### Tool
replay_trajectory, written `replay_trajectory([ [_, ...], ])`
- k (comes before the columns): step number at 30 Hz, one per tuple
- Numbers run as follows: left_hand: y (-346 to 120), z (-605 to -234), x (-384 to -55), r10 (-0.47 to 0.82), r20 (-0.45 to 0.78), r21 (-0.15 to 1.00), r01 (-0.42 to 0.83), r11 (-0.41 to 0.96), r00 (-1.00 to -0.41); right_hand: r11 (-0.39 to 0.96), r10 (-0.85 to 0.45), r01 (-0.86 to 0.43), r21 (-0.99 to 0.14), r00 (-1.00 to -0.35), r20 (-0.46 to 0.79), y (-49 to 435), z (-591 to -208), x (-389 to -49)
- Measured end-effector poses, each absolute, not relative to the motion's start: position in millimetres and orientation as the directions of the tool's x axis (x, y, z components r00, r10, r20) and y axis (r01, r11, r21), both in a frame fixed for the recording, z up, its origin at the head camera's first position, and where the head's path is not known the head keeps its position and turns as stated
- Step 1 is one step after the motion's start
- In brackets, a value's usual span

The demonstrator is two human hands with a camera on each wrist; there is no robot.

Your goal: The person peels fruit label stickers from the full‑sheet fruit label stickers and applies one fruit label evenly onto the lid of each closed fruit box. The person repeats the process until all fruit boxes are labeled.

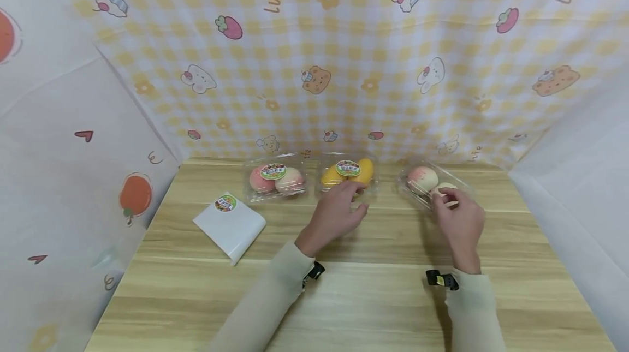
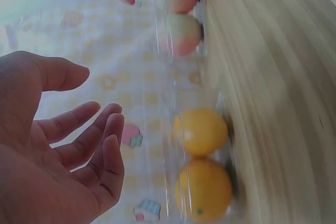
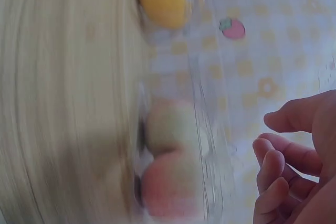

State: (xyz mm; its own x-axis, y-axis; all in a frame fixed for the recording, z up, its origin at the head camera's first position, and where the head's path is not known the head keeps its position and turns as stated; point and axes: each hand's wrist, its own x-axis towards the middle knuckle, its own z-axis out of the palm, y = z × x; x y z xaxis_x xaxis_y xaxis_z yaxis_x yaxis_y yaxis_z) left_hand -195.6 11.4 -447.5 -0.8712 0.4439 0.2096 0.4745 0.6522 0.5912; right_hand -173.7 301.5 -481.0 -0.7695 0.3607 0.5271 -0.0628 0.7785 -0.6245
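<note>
In the head view my left hand (image 1: 339, 213) is just in front of the middle clear box (image 1: 373, 188), which holds two yellow mangoes (image 1: 365, 172) under an oval label. Its fingers are loosely bent with nothing between them, as the left wrist view shows. My right hand (image 1: 461, 220) hovers by the near side of the right clear box (image 1: 411, 195), partly covering it. Two pale pink peaches (image 1: 422, 180) lie in that box, and no label shows on it. In the right wrist view the thumb and fingertips (image 3: 273, 120) are apart and hold nothing.
At the left stands another clear box (image 1: 250, 194) with two pink peaches (image 1: 290, 181) and an oval label. Nearer the front left, a white sheet (image 1: 230, 232) bearing a round label lies on the wooden table (image 1: 363, 308). A checked cloth (image 1: 314, 30) hangs behind.
</note>
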Motion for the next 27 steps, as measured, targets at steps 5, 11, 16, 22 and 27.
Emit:
replay_trajectory([
  [5,36,-448,-197,0.486,0.2,0.572,0.504,0.647,-0.851,0.759,0.426,0.009,-0.652,-0.763,0.486,316,-479,-170],
  [11,59,-449,-202,0.514,0.204,0.539,0.533,0.652,-0.833,0.743,0.473,0.068,-0.665,-0.756,0.452,329,-480,-168],
  [16,78,-446,-210,0.518,0.182,0.499,0.533,0.683,-0.836,0.727,0.504,0.11,-0.678,-0.756,0.418,336,-480,-167],
  [22,94,-442,-220,0.547,0.168,0.411,0.563,0.717,-0.82,0.705,0.543,0.169,-0.689,-0.753,0.371,345,-479,-166],
  [27,108,-446,-231,0.574,0.167,0.239,0.598,0.765,-0.801,0.693,0.564,0.203,-0.691,-0.751,0.345,351,-481,-166],
])
